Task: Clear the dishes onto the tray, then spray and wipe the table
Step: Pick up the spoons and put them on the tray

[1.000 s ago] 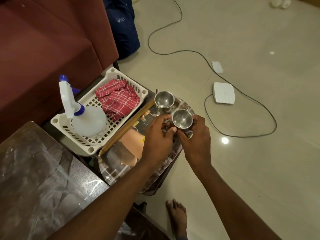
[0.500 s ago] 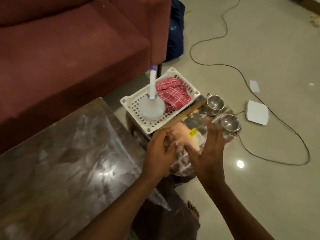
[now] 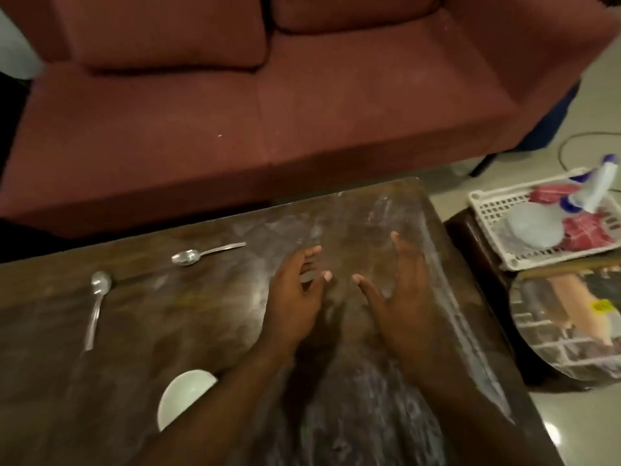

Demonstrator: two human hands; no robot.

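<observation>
My left hand (image 3: 297, 294) and my right hand (image 3: 400, 290) hover side by side over the middle of the dark wooden table (image 3: 168, 331), both empty with fingers spread. Two steel spoons lie on the table: one spoon (image 3: 205, 254) toward the far edge, another spoon (image 3: 95, 304) at the left. A white bowl (image 3: 181, 395) sits near the front, partly hidden by my left forearm. The shiny round tray (image 3: 568, 331) rests on a low stool to the right of the table. The cups are out of view.
A white plastic basket (image 3: 497, 210) beyond the tray holds a spray bottle (image 3: 537, 223) and a red checked cloth (image 3: 591, 230). A maroon sofa (image 3: 268, 95) runs along the table's far side. A cable (image 3: 571, 142) lies on the floor at the right.
My view swung left from the tray to the table. Both hands let go of the steel cup on the tray and moved over the table, empty.
</observation>
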